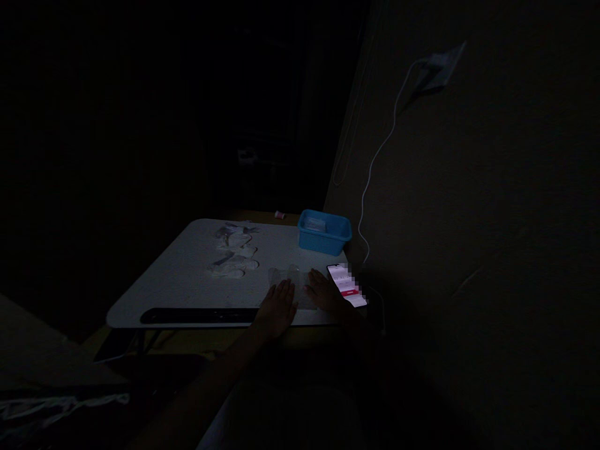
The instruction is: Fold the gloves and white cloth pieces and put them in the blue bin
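The room is very dark. My left hand (277, 307) lies flat, fingers stretched out, on a clear plastic bag (290, 279) at the near edge of a small white table (187, 275). My right hand (322, 290) rests flat on the same bag's right side, fingers extended. Right beside that hand lies a lit phone (347, 285). Several small pale cloth pieces (234, 253) lie in a loose pile on the table's middle.
A blue plastic basket (324, 231) stands at the table's far right corner, something pale inside. A white cable (375, 162) hangs down the wall on the right from a wall socket (438, 65). A small red-and-white object (280, 214) lies beyond the table.
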Demonstrator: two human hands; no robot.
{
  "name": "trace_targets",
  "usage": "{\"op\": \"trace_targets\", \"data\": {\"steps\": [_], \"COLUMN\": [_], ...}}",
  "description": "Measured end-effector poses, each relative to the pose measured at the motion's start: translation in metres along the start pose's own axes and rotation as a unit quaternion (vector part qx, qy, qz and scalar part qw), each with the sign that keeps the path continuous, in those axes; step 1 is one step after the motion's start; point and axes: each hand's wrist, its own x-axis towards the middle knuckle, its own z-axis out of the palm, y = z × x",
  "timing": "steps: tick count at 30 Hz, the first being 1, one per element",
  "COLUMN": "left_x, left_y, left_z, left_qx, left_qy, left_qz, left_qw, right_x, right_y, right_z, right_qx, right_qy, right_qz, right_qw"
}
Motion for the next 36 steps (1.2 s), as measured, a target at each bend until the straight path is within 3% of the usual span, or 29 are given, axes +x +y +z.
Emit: {"op": "trace_targets", "data": {"steps": [3, 10, 26, 36], "left_x": [0.000, 0.002, 0.006, 0.017], "left_y": [0.000, 0.000, -0.008, -0.040], "left_z": [0.000, 0.003, 0.012, -0.009], "left_qx": [0.002, 0.002, 0.020, -0.007], "left_qy": [0.001, -0.002, 0.013, -0.039], "left_qz": [0.002, -0.009, -0.016, -0.038], "left_qw": [1.000, 1.000, 1.000, 0.998], "right_x": [0.000, -0.026, -0.033, -0.032], "right_y": [-0.011, -0.041, -0.044, -0.043], "right_z": [-0.007, 0.000, -0.002, -0.001], "right_qx": [0.003, -0.002, 0.000, 0.006], "right_qy": [0.005, 0.030, 0.045, 0.050], "right_qz": [0.029, 0.019, 0.037, 0.037], "right_qw": [1.000, 0.999, 0.998, 0.998]}}
